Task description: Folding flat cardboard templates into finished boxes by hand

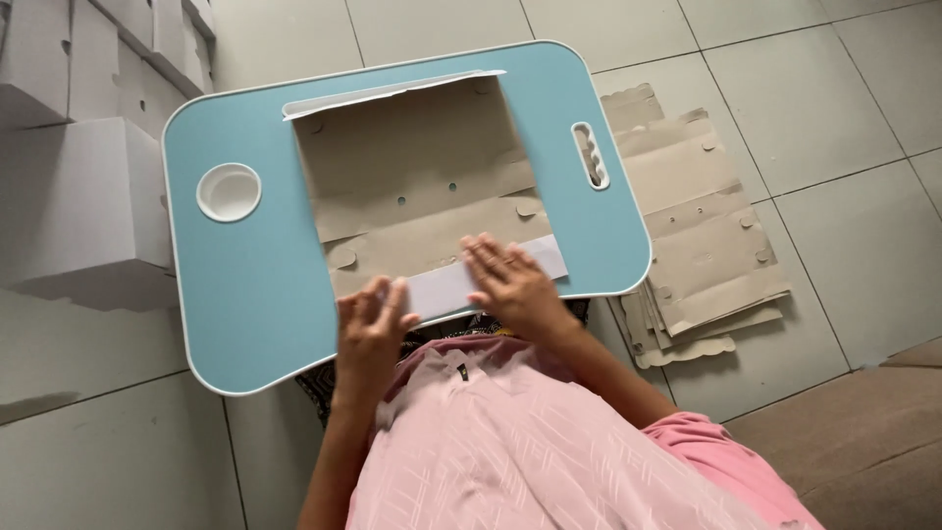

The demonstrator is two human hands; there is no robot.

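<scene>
Head view, left hand (pixel 371 324) and right hand (pixel 512 282), fingers spread flat, pressing cardboard sheet's (pixel 417 177) white flap (pixel 461 282), blue lap table (pixel 250 294)

floor (pixel 863 147): pale grey tiles | light: soft, even | brown mat (pixel 854 432): lower right

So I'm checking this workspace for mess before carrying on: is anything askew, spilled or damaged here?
Nothing spilled or torn. The flat cardboard box blank lies slightly skewed on the blue lap table, under the left hand and right hand. The stack of blanks on the floor is fanned unevenly.
</scene>
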